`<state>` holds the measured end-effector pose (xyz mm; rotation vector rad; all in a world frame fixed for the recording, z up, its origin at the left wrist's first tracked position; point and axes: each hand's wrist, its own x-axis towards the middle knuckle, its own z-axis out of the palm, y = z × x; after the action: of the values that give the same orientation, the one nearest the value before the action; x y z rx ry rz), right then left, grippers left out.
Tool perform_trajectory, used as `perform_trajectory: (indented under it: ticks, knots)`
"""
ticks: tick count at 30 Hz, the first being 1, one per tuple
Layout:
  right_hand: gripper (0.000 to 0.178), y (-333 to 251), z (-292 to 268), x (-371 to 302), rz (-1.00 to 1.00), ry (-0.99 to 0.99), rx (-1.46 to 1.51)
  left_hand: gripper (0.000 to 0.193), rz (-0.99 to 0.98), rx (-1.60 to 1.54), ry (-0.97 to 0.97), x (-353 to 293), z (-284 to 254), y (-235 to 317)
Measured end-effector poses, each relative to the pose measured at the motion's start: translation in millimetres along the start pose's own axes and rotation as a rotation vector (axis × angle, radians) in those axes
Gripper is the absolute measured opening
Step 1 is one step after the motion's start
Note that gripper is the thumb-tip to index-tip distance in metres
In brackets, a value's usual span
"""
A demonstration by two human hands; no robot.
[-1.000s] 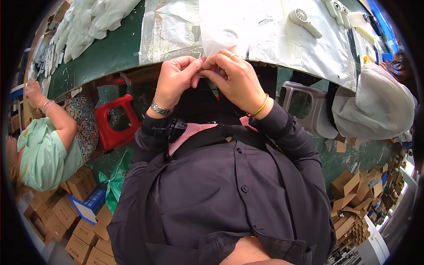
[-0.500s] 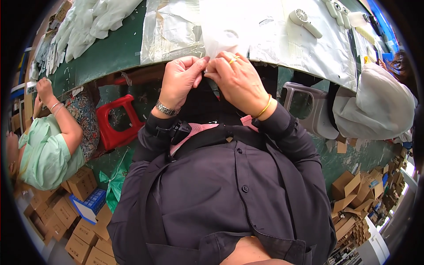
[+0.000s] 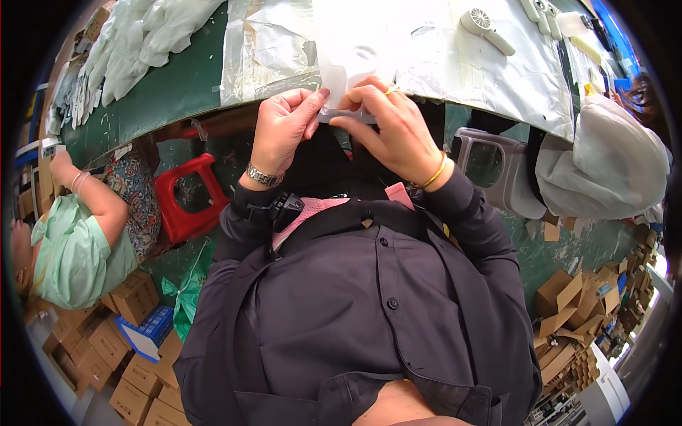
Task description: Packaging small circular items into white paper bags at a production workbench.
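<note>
A translucent white plastic bag (image 3: 337,77) hangs over the near edge of the table, with a pale rounded shape showing faintly on or through it. My left hand (image 3: 284,128) pinches the bag's left edge between thumb and forefinger. To its right, my right hand (image 3: 394,128) hovers over the bag's lower end, thumb and fingers apart. Whether those fingertips touch the film is hard to see. Farther right on the table's white plastic sheet (image 3: 433,64) lies a white handheld fan (image 3: 489,32).
More fans (image 3: 543,18) are at the far right. White bags (image 3: 153,35) are heaped at the far left. A red stool (image 3: 188,192) and a grey stool (image 3: 497,174) flank me. Another person's hand (image 3: 64,170) works at left. Cardboard boxes (image 3: 135,295) crowd the floor.
My right hand has drawn away from my left, its thumb and fingers spreading apart from a pinch. The bag's lower end now shows between the hands. The co-worker's hand at left has shifted slightly.
</note>
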<state>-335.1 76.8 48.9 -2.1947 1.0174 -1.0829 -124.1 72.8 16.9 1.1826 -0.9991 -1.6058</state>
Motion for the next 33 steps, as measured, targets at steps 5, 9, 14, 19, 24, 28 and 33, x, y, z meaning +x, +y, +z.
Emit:
perform_trajectory:
  ticks: [5, 9, 14, 19, 24, 28, 33]
  knots:
    - [0.016, 12.3, 11.7, 3.1, -0.111, -0.001, -0.1, 0.027, -0.006, -0.007, 0.015, -1.7, 5.6, 3.4]
    - [0.014, 13.8, 12.8, 2.0, -0.112, -0.023, -0.111, 0.026, -0.081, 0.032, -0.039, -3.7, 0.0, 8.7]
    - [0.013, 11.8, 10.7, -0.8, -0.132, -0.018, -0.145, 0.022, 0.041, 0.061, -0.051, -3.5, 3.9, 1.5]
    - [0.013, 14.0, 9.7, -0.1, -0.198, 0.019, -0.159, 0.018, 0.047, 0.05, -0.064, -2.8, 6.5, -2.6]
    - [0.022, 16.5, 0.4, -0.2, -0.276, 0.019, -0.147, 0.017, 0.079, -0.031, -0.007, -1.4, 16.1, -3.3]
    - [0.028, 17.4, -3.5, -5.0, -0.282, 0.024, -0.098, 0.014, 0.07, 0.009, -0.036, -0.9, 15.3, -7.2]
    - [0.021, 18.7, -8.9, -10.8, -0.273, 0.027, -0.101, 0.014, 0.066, 0.014, -0.045, -0.6, 17.9, -5.9]
